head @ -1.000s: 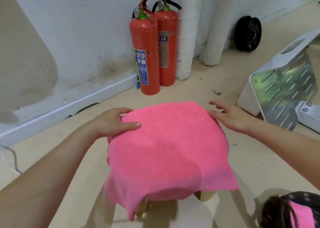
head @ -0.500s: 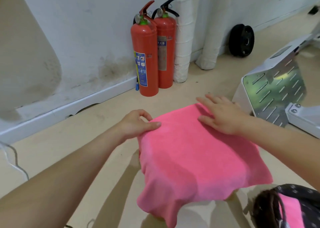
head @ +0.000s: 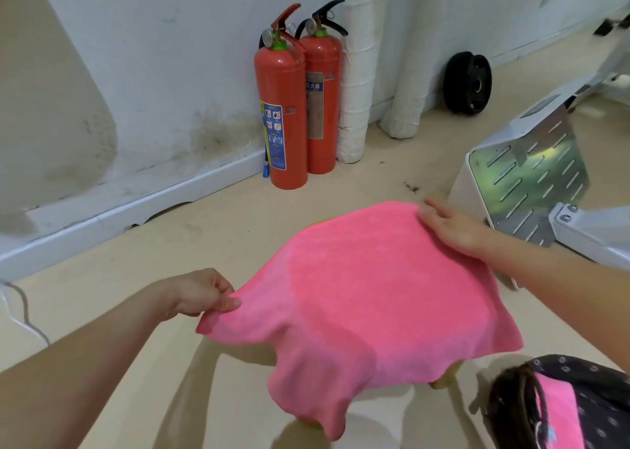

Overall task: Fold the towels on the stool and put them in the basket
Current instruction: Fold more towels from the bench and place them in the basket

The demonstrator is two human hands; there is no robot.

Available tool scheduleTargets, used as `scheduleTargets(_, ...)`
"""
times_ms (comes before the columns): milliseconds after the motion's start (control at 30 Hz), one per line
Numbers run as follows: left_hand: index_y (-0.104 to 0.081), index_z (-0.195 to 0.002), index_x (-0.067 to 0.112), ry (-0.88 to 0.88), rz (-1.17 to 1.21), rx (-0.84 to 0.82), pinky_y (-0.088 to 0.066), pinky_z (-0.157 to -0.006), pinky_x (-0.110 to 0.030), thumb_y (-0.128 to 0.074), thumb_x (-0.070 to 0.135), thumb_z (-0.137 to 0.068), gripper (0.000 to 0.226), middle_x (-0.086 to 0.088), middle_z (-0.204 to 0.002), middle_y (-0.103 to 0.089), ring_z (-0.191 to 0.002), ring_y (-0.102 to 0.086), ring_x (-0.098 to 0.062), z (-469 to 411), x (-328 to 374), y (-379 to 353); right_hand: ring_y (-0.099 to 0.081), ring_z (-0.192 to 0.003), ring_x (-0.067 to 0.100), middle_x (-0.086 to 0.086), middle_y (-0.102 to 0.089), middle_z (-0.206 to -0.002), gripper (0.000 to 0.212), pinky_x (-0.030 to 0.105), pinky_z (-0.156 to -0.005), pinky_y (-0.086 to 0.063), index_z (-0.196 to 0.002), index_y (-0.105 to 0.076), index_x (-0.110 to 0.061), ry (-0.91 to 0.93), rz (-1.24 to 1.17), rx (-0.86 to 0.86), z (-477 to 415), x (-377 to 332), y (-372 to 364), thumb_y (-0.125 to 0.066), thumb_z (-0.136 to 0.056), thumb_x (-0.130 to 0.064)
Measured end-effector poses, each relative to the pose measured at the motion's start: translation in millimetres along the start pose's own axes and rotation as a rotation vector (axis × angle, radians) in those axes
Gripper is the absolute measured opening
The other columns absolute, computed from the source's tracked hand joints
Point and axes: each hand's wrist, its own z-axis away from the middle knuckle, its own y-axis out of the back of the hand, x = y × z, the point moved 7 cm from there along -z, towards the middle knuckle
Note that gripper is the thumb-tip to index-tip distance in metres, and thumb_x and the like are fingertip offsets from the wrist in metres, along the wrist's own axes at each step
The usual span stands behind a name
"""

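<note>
In the head view, a bright pink towel (head: 358, 295) is draped over the stool (head: 446, 379), and its edges hang in soft waves. Its left corner is pinched by the left hand (head: 201, 293). Its far right corner is touched by the straight fingers of the right hand (head: 450, 225).

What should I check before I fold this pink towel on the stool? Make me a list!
1. Left hand has a corner: ok, it pinches the pink towel's left corner.
2. Right hand has a corner: not ok, its fingers lie straight on the far right corner, not gripping.
3. Towel lies smooth: not ok, the near edge hangs in ripples.
4. Stool is steady: cannot tell, the towel hides nearly all of it.
5. Basket is close: ok, it sits at the lower right.
6. Basket has room: cannot tell, a folded towel is already inside.
</note>
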Motion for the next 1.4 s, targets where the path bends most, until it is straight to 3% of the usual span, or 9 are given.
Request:
scheduleTargets(100, -0.044, -0.058, 0.019, 0.026, 0.076, 0.137, -0.022, -0.052, -0.025, -0.069, 0.027, -0.087, 0.039, 0.001, -0.059, -0.043, -0.064, -0.035, -0.018, -1.5, -9.4, 6.1, -0.056, -0.107, 0.027, 0.000, -0.060, -0.118, 0.098, 0.042, -0.090, -0.041, -0.134, -0.051, -0.027, -0.403, -0.459, -0.153, 9.4, 66.9, -14.4, -0.038, -0.063, -0.093)
scheduleTargets(267, -0.049, -0.074, 0.016, 0.102, 0.036, 0.133, -0.035, -0.052, -0.019, -0.051, 0.034, -0.097, 0.030, 0.001, -0.064, -0.058, -0.055, -0.056, -0.010, 6.7, -28.6, -15.3, -0.049, -0.125, 0.023, -0.004, -0.062, -0.125, 0.101, 0.053, -0.111, -0.026, -0.118, -0.058, -0.035, -0.528, -0.576, -0.372, 31.8, 101.5, -43.0, -0.039, -0.044, -0.102)
scheduleTargets(400, -0.054, -0.083, 0.013, 0.019, 0.361, 0.330, -0.051, -0.058, -0.029, -0.050, 0.024, -0.098, 0.020, -0.005, -0.069, -0.055, -0.056, -0.052, -0.016, 9.7, -8.7, 4.0, -0.056, -0.082, 0.023, 0.018, -0.069, -0.095, 0.071, 0.034, -0.080, -0.043, -0.099, -0.065, -0.019, -0.485, -0.820, -0.133, 11.9, 88.9, -24.7, -0.088, -0.040, -0.051)
scheduleTargets(500, -0.060, -0.086, 0.018, -0.153, 0.621, 0.369, -0.040, -0.054, -0.026, -0.058, 0.019, -0.094, 0.008, -0.007, -0.074, -0.058, -0.061, -0.051, -0.018, 19.7, 45.6, 22.4, -0.060, -0.061, 0.023, 0.006, -0.068, -0.065, 0.031, 0.032, -0.065, -0.052, -0.094, -0.068, -0.012, -0.441, -1.016, 0.048, 4.4, 56.8, 9.3, -0.080, -0.068, -0.021)
scheduleTargets(633, -0.065, -0.094, 0.025, -0.393, 0.850, 0.164, -0.039, -0.050, -0.024, -0.057, 0.017, -0.093, 0.011, -0.001, -0.066, -0.051, -0.056, -0.048, -0.012, 44.2, 125.6, 26.0, -0.057, -0.045, 0.013, -0.001, -0.061, -0.058, 0.013, 0.025, -0.056, -0.052, -0.076, -0.059, -0.017, -0.281, -1.203, -0.158, 0.7, -17.8, 37.3, -0.068, -0.083, -0.024)
scheduleTargets(867, -0.067, -0.105, 0.007, -0.519, 0.625, -0.205, -0.057, -0.073, -0.029, -0.058, -0.019, -0.068, 0.047, -0.018, -0.083, -0.071, -0.071, -0.069, -0.019, 69.2, 189.0, -28.8, -0.053, -0.067, 0.013, 0.002, -0.060, -0.070, 0.027, 0.025, -0.066, -0.041, -0.091, -0.072, -0.016, 0.331, -0.758, -0.592, 65.4, -154.9, 19.3, -0.074, -0.070, 0.002)
scheduleTargets(967, -0.069, -0.107, 0.014, -0.585, -0.028, 0.080, -0.047, -0.072, -0.024, -0.051, -0.017, -0.075, 0.048, -0.018, -0.091, -0.071, -0.074, -0.059, -0.014, 58.8, 185.3, -33.0, -0.045, -0.060, 0.015, 0.000, -0.053, -0.066, 0.031, 0.027, -0.056, -0.038, -0.096, -0.065, -0.015, 0.372, -0.341, -0.557, 70.1, -150.2, -8.7, -0.080, -0.071, -0.002)
scheduleTargets(1167, -0.064, -0.116, 0.029, -0.781, -0.744, 0.397, -0.033, -0.075, -0.026, -0.063, 0.040, -0.086, 0.032, 0.004, -0.086, -0.049, -0.091, -0.046, -0.014, 60.9, 189.8, -62.0, -0.067, -0.081, 0.027, 0.006, -0.065, -0.100, 0.069, 0.034, -0.071, -0.057, -0.111, -0.052, -0.014, 0.225, 0.415, -0.328, 55.4, -108.4, -9.4, -0.065, -0.071, -0.068)
scheduleTargets(1400, -0.072, -0.097, 0.021, -0.648, -0.226, 0.382, -0.046, -0.071, -0.016, -0.064, 0.010, -0.086, 0.017, 0.004, -0.087, -0.074, -0.079, -0.067, -0.007, 58.5, 178.4, -23.8, -0.056, -0.095, 0.009, -0.004, -0.062, -0.106, 0.043, 0.018, -0.081, -0.039, -0.116, -0.065, -0.015, 0.321, -0.146, -0.238, 65.5, -133.8, -24.3, -0.067, -0.084, -0.045)
